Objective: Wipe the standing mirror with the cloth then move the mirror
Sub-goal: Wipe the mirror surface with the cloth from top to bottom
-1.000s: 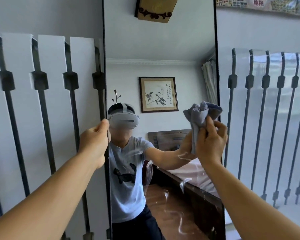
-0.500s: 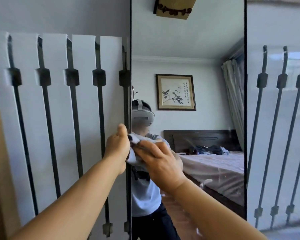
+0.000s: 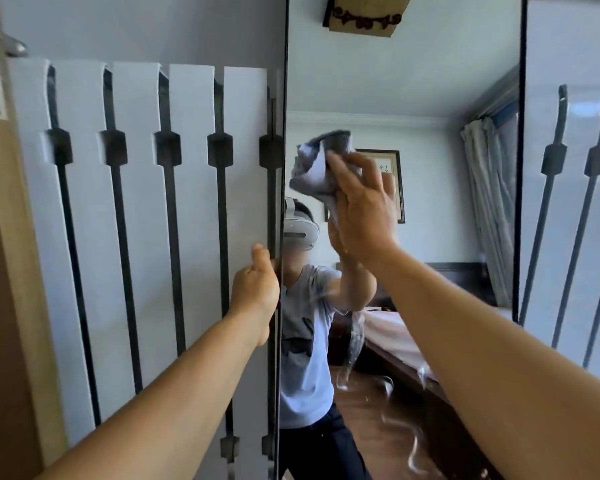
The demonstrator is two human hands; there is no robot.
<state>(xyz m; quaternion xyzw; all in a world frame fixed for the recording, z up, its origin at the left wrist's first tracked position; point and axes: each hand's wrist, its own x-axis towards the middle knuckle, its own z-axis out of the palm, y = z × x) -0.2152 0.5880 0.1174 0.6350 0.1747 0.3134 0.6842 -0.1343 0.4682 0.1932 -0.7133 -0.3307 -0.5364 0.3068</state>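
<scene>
A tall standing mirror point(image 3: 430, 81) with a thin black frame fills the middle of the head view and reflects a bedroom and a person. My left hand point(image 3: 257, 292) grips the mirror's left edge at about mid height. My right hand point(image 3: 361, 206) presses a crumpled grey-blue cloth point(image 3: 317, 164) against the glass in the upper left part of the mirror. Wet streaks show low on the glass point(image 3: 388, 386).
A white panel wall with black vertical bars point(image 3: 136, 202) stands behind the mirror on the left and continues on the right point(image 3: 575, 202). A wooden door edge with a metal handle point(image 3: 0, 43) is at the far left.
My right hand has swept the cloth from the mirror's right side to its left edge, then up to the upper left. My left hand keeps its hold on the frame.
</scene>
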